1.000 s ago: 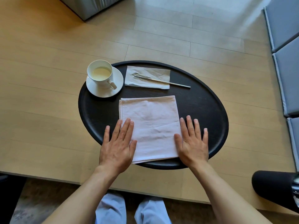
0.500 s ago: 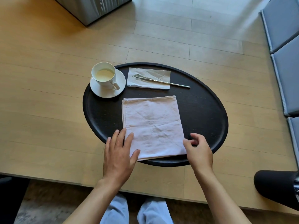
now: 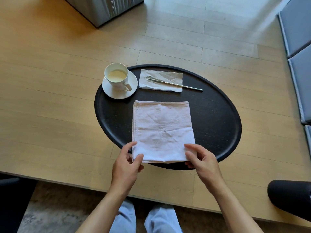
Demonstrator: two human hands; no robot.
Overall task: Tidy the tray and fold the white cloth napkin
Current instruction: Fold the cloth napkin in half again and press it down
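Light wood planking forms the table surface (image 3: 50,115), with a black oval tray (image 3: 218,118) resting on it. Nearest the viewer, both hands work the near edge of the folded white cloth napkin (image 3: 161,130), which lies flat on the tray's near half. Left hand (image 3: 126,167): thumb on top of the near-left corner, fingers curled beneath, pinching the layered edge. Right hand (image 3: 203,162): thumb and forefinger closed on the near-right corner, remaining fingers tucked under the cloth at the tray rim. Beyond the napkin, on the tray's far left, a white cup (image 3: 117,78) holding pale liquid stands on a white saucer (image 3: 131,91). To its right, a paper napkin (image 3: 168,84) lies flat with a metal fork (image 3: 170,82) across it, handle extending right onto the tray.
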